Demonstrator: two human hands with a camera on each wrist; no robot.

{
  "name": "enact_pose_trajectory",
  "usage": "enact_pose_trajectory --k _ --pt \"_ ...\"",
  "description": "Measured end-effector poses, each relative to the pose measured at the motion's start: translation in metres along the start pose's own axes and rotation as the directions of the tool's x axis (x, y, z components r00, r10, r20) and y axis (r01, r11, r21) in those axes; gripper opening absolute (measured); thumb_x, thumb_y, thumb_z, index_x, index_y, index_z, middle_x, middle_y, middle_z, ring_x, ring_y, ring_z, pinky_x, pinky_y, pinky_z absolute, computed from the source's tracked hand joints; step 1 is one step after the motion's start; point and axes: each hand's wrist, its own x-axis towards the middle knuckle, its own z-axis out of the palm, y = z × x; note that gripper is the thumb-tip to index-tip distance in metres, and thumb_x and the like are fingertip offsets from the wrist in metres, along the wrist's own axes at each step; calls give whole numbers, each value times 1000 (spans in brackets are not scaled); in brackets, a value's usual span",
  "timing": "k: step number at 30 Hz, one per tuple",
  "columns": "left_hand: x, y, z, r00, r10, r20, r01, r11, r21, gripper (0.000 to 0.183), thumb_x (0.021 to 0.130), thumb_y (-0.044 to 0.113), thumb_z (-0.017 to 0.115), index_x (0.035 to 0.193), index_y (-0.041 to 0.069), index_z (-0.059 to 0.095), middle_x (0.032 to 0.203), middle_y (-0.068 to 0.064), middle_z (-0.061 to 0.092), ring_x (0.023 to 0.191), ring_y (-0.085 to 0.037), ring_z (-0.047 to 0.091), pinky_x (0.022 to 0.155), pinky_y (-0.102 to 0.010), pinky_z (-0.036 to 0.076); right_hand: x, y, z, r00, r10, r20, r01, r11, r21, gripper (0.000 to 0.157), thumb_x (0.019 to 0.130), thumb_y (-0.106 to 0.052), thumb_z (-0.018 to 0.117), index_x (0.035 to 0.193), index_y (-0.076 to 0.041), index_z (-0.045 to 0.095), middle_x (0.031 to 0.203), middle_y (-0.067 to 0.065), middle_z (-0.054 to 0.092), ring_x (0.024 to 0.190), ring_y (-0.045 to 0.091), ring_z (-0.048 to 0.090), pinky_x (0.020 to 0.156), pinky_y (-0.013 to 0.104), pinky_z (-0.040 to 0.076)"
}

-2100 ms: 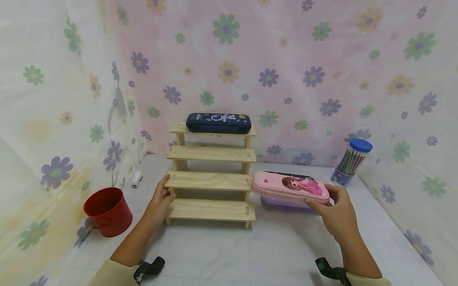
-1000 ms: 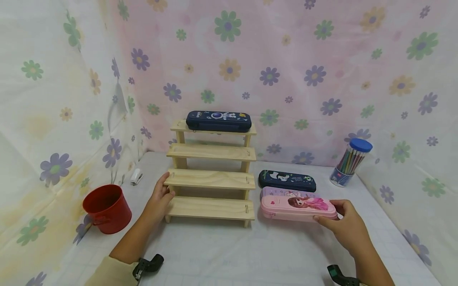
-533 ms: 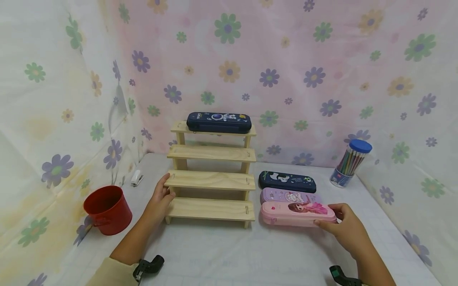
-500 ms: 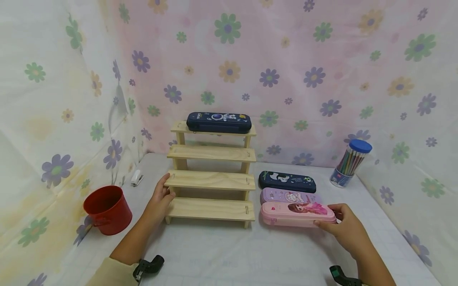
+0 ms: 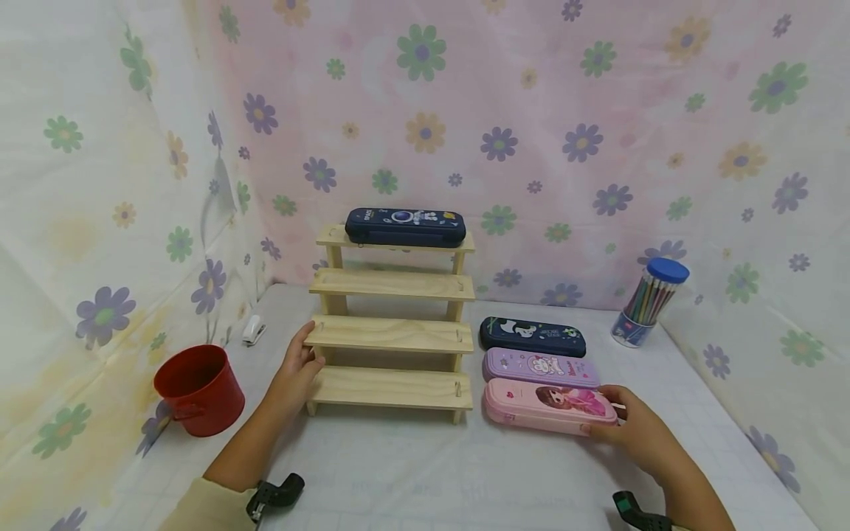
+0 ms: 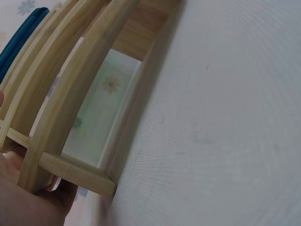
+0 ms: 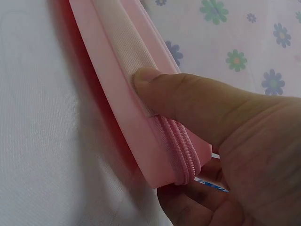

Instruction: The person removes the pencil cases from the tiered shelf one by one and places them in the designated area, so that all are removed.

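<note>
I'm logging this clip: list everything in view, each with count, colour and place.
rack: 1, pale wood, four shelves, centre of table
space case: 1, navy, on the top shelf
panda case: 1, navy, right of the rack
purple case: 1, purple, in front of the panda case
pink case: 1, pink, nearest the person
pencil tub: 1, clear with blue lid, back right
bucket: 1, red, left
stapler-like item: 1, white, back left
tablecloth: 1, white, underneath
floral cloth: white and pink, around
left hand: 1, gripping the rack's left side
right hand: 1, pinching the pink case's right end
</note>
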Motion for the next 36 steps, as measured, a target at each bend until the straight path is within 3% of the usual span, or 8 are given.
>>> enact_pose_trajectory --k 14,24,30,36 --pt "-3 0 -1 1000 8 7 -8 1000 -18 71 110 2 37 169 21 2 172 -23 17 161 -34 12 129 -55 12 5 0 8 998 -61 -22 58 994 -92 112 77 -61 86 157 -1 36 158 32 37 136 56 46 106 72 43" --pt "1 -1 -1 1000 1 3 -1 1000 -22 70 110 4 38 169 21 3 173 -22 15 161 -34 10 129 -56 11 6 0 12 996 -76 -55 70 992 -102 112 80 -58 85 159 1 32 157 34 36 134 56 47 106 72 43" --pt "1 0 -2 1000 4 14 -4 1000 -21 71 110 2 37 169 21 2 174 -20 12 161 -33 8 129 -56 11 9 0 16 995 -91 -42 86 991 -105 119 79 -60 85 160 5 26 157 37 34 139 57 40 110 73 37" --pt "2 -1 -2 1000 7 13 -6 1000 -22 71 110 3 37 169 20 2 173 -22 13 161 -34 10 129 -56 11 7 -4 16 994 -79 -72 73 993 -89 124 80 -64 83 162 3 20 156 39 33 139 59 40 109 72 39"
